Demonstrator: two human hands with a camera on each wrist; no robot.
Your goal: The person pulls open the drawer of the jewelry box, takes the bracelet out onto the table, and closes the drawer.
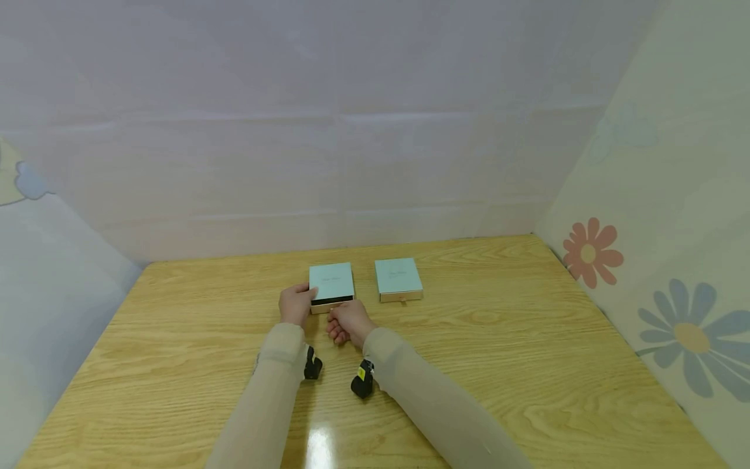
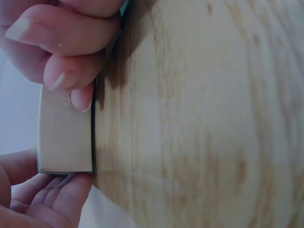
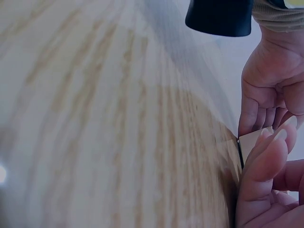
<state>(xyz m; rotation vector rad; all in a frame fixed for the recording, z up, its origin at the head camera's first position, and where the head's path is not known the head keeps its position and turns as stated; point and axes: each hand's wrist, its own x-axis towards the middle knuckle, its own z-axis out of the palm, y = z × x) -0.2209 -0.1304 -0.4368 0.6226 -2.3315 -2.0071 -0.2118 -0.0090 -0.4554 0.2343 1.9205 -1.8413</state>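
A mint-green drawer box (image 1: 331, 280) lies on the table with its peach drawer (image 1: 321, 309) at the near side. Between cover and drawer front shows a dark strip. My left hand (image 1: 295, 304) grips the box's left side, thumb near the top edge; in the left wrist view its fingers (image 2: 71, 202) lie against the box's end. At the drawer front, my right hand (image 1: 349, 320) has its fingers curled and pinches there. Whatever lies between those fingertips is hidden by the hand.
To the right, apart from the first, lies a second mint-green drawer box (image 1: 398, 277) with a small pull tab (image 1: 403, 301) at its front. Both stand on a wood-grain table (image 1: 498, 345). Pale wall sheets (image 1: 351, 163) border the table's back and sides.
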